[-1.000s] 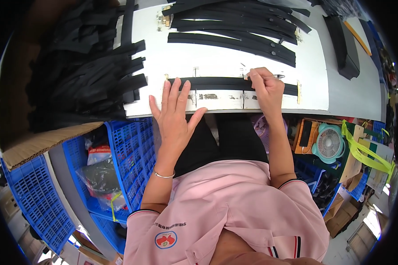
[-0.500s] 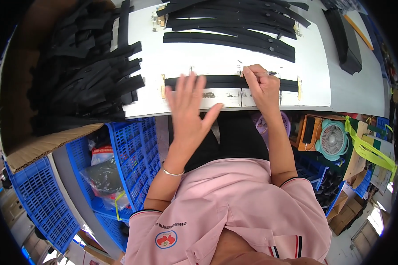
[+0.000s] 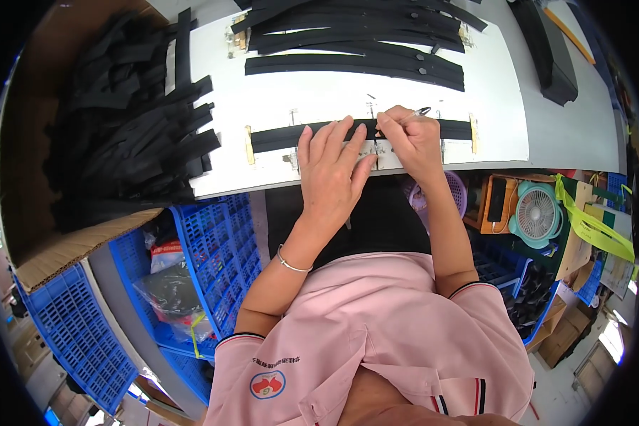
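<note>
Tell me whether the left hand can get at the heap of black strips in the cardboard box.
Probably yes: the left hand lies flat on the black strip, and nothing stands between it and the heap of black strips to its left.

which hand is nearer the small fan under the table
Right. The right hand, holding a pen on the black strap, is up and left of the fan. The left hand presses the strap further left.

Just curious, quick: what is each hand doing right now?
Left hand: open, fingers spread, flat on the black strap.
Right hand: closed on a pen over the strap.
</note>
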`<state>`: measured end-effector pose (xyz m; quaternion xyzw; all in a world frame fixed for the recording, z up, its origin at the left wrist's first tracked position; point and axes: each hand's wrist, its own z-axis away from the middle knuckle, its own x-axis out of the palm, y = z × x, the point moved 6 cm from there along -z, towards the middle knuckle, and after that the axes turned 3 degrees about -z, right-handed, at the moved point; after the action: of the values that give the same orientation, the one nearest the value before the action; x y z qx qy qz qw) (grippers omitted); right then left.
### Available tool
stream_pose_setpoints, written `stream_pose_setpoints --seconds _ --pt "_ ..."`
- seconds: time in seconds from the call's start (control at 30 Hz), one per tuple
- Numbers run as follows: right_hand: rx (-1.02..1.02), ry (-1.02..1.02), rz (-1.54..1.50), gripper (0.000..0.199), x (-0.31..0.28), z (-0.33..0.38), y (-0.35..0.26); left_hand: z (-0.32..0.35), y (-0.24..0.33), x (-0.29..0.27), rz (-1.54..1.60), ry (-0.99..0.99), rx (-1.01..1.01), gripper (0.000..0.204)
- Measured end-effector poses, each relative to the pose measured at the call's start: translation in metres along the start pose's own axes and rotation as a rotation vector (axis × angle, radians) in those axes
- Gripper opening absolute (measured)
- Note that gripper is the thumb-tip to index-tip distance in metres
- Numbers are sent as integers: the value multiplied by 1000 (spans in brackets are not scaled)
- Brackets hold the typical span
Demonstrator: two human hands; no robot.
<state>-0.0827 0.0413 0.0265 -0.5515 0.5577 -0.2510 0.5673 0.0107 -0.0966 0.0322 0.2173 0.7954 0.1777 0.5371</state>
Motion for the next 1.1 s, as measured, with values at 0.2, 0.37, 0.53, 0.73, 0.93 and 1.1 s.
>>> stream_pose_setpoints --seconds 0.2,0.37,0.53,0.73,0.93,1.1 --pt "-134 39 68 22 3 -2 -1 0 1 -2 -6 30 15 41" --pt "-181 17 149 20 2 -2 -4 -1 0 1 -24 6 3 42" --pt "-55 -36 -47 21 -3 2 -1 0 1 3 -42 -7 3 42" --pt "128 265 -193 19 -83 15 6 1 1 1 -82 11 11 39" --pt "129 210 -77 20 -112 19 37 -1 4 3 -63 -8 13 39" --pt "190 174 -119 22 -108 18 39 -19 30 17 22 28 24 36"
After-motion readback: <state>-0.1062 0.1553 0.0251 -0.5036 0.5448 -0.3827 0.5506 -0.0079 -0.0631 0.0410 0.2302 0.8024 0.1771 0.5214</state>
